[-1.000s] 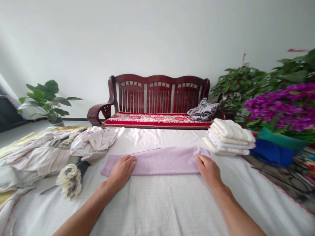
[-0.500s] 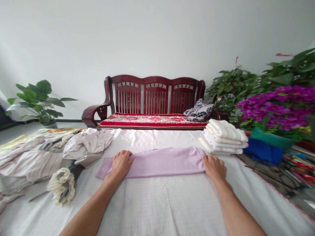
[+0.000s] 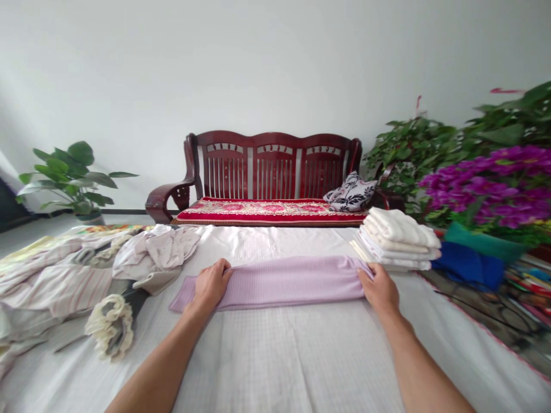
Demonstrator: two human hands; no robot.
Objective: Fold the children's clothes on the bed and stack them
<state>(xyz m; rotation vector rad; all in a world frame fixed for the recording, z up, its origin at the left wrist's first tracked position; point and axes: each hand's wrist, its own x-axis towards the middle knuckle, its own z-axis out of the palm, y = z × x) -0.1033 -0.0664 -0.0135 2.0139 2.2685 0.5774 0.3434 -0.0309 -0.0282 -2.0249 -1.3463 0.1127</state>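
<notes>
A lilac ribbed garment [image 3: 288, 281], folded into a long strip, lies crosswise on the white cloth [image 3: 267, 355]. Near its left end, my left hand [image 3: 213, 282] is closed on the fabric with the fingers curled; a short flap sticks out to the left beyond it. My right hand [image 3: 379, 288] pinches the right end between thumb and fingers, and that end is slightly bunched and raised. Just behind my right hand stands a stack of folded white and cream clothes [image 3: 398, 238]. Which kind of garment the lilac one is, I cannot tell.
Loose clothes [image 3: 64, 281] lie heaped on the left, with a cream ruffled piece [image 3: 111, 327] nearest me. Beyond the cloth is a dark red wooden bench [image 3: 271, 166] with a patterned cushion [image 3: 350, 192]. Purple flowers [image 3: 495, 183] and a blue cloth [image 3: 467, 264] are at right.
My right hand has shifted slightly right and lifted the garment's end a little, now pinching it. My left hand stays near the left end, its fingers more curled. The view has shifted slightly.
</notes>
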